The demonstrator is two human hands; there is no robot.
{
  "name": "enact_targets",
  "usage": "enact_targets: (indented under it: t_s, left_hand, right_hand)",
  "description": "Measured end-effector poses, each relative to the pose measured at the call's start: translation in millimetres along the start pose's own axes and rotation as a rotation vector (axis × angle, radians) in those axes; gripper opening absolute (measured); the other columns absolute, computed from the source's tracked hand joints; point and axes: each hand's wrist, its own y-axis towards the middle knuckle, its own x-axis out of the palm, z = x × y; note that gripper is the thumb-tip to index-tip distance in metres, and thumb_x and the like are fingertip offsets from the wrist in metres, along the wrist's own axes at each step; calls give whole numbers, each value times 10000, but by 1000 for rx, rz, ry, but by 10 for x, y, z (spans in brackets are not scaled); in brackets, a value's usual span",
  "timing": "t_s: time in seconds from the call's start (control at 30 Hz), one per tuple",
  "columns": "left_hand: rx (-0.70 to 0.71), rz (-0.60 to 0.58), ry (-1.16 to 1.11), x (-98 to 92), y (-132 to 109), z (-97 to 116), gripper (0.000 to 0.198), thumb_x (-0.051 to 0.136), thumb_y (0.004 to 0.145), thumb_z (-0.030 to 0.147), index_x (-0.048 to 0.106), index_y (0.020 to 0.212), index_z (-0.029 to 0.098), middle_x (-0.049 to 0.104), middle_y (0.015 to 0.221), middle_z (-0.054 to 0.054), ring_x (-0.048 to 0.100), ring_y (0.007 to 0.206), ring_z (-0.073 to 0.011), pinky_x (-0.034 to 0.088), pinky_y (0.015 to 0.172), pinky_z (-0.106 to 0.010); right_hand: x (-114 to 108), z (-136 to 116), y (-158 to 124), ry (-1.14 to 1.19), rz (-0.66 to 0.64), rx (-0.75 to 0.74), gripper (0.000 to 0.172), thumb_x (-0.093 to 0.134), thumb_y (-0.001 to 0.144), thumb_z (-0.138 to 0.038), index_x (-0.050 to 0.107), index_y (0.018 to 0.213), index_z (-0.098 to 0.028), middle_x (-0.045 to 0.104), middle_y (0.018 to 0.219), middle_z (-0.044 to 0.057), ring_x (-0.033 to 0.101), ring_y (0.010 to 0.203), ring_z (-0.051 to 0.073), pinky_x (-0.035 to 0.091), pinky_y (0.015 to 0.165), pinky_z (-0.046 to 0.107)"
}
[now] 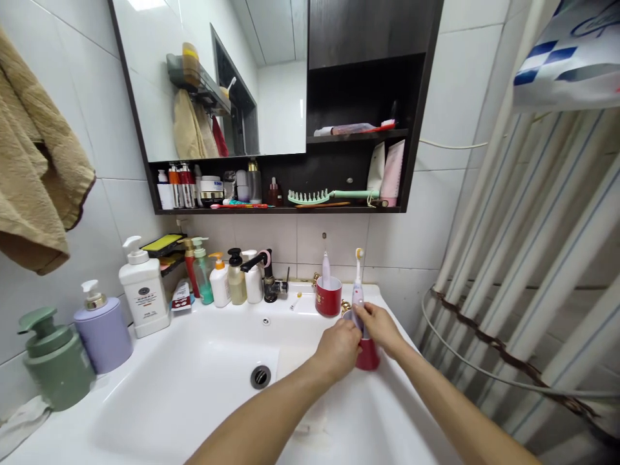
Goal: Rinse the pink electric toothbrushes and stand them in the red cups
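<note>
An electric toothbrush (pixel 357 294) with a pale lilac handle and a white head stands upright in a red cup (pixel 368 356) at the sink's right rim. My right hand (pixel 380 328) pinches the toothbrush handle near the cup's mouth. Closed against the cup's left side is my left hand (pixel 340 349), which hides part of the cup and its fingertips. Just behind, a second red cup (pixel 328 298) holds another lilac handle (pixel 326 268). A small brush head (pixel 297 299) lies on the ledge to its left.
The white basin (pixel 194 361) spreads in front, with a black faucet (pixel 271 278) at its back. Pump bottles, including a green one (pixel 58 361), line the left side. A mirror cabinet (pixel 358 161) hangs above, and white radiator pipes (pixel 533 258) stand at right.
</note>
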Motion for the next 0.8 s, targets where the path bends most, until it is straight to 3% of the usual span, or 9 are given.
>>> enact_targets:
  t_s: [0.13, 0.37, 0.57, 0.7, 0.8]
  left_hand:
    - [-3, 37, -34, 190, 422, -40, 156, 426, 563, 51, 445, 499, 193, 503, 737, -38, 399, 867, -222, 285, 773, -332]
    - [40, 49, 167, 333, 919, -210, 164, 383, 599, 51, 480, 597, 183, 491, 768, -67, 401, 869, -227, 318, 734, -327]
    - [38, 171, 231, 87, 967, -407, 216, 426, 594, 79, 479, 785, 162, 452, 914, -84, 336, 954, -239, 196, 842, -345]
    - [-153, 221, 216, -147, 898, -560, 148, 437, 559, 44, 471, 630, 169, 469, 825, -85, 333, 958, -256, 176, 838, -383]
    - [-187, 189, 184, -230, 785, -587, 157, 417, 554, 32, 422, 497, 178, 476, 719, -71, 375, 916, -252, 224, 802, -372]
  right_hand:
    - [-217, 120, 319, -142, 35, 71, 250, 357, 736, -324, 509, 784, -130, 544, 759, 5, 508, 650, 97, 407, 599, 274]
    - [-253, 282, 819, -202, -11, 90, 245, 371, 738, -281, 465, 919, -146, 499, 932, 29, 493, 783, 137, 409, 666, 320]
    - [-227, 374, 1017, -168, -104, 84, 245, 374, 737, -282, 466, 915, -140, 506, 914, 29, 499, 765, 130, 414, 652, 314]
    - [-278, 361, 986, -157, -89, 87, 239, 376, 736, -284, 474, 897, -137, 517, 888, 26, 505, 741, 121, 418, 639, 304]
    - [-344, 235, 888, -176, 39, 93, 241, 383, 732, -284, 470, 907, -142, 508, 912, 31, 497, 770, 129, 409, 663, 320]
